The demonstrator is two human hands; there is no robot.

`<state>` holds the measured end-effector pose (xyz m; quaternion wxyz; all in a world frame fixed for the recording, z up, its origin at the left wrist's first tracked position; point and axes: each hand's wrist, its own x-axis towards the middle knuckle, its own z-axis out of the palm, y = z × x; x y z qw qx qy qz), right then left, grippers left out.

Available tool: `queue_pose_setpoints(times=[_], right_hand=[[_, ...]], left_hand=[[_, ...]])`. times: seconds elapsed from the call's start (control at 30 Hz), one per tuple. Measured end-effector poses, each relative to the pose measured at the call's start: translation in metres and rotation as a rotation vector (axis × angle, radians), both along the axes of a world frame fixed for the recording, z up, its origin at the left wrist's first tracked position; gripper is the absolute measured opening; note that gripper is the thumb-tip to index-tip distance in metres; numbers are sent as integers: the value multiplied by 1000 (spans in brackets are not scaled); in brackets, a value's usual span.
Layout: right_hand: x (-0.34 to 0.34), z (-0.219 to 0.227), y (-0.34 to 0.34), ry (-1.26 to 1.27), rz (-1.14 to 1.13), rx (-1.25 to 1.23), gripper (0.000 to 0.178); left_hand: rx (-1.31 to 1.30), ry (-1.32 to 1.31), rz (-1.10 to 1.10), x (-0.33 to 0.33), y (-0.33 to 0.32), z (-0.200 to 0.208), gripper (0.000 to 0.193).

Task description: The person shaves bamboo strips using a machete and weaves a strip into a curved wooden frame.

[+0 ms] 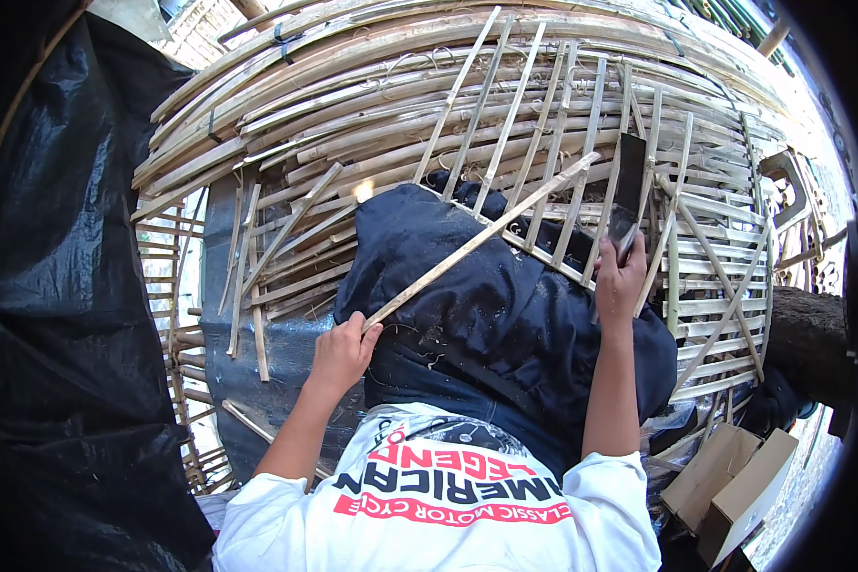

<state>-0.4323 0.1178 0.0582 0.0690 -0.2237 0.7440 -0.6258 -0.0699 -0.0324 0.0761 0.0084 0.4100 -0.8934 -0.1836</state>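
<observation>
My left hand (341, 355) is closed round the near end of a pale bamboo strip (477, 243). The strip slants up and to the right across my lap, its far end lying over other strips. In my right hand (621, 284) is a knife with a broad dark blade (629, 172) pointing away from me; its handle is mostly hidden by my fingers. Dark cloth (448, 286) covers my legs. Beyond my knees, several thin bamboo strips (505, 119) stand out in a row from a slanting crosspiece (543, 255), part of which passes behind the held strip.
Long split bamboo lengths (353, 105) lie piled across the far side, tied in places. Loose short strips (257, 286) rest on the left. A black sheet (76, 286) hangs at far left. At right are a slatted bamboo panel (720, 324), a log (810, 329) and an open cardboard box (748, 491).
</observation>
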Motion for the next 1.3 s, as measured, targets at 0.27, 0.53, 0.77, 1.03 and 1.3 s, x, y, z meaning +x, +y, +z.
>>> queue_pose_setpoints(times=[0.27,0.53,0.77,1.03,1.3], right_hand=[[103,-11,-28,366,517,327,39],[116,-21,-67,525,713,491,29],[100,-10,-83,525,778,825,25],[36,-32,-84,431,427,845,24],[67,-27,-80,500,645,771,26]], left_hand=[[28,-57,41,-14,10,-14,39],[30,47,25,-13,7,-31,39],[-42,92,-26,-7,-1,-46,40],[-60,113,-28,-8,-1,-49,38],[-7,139,-17,-10,-2,-47,34]])
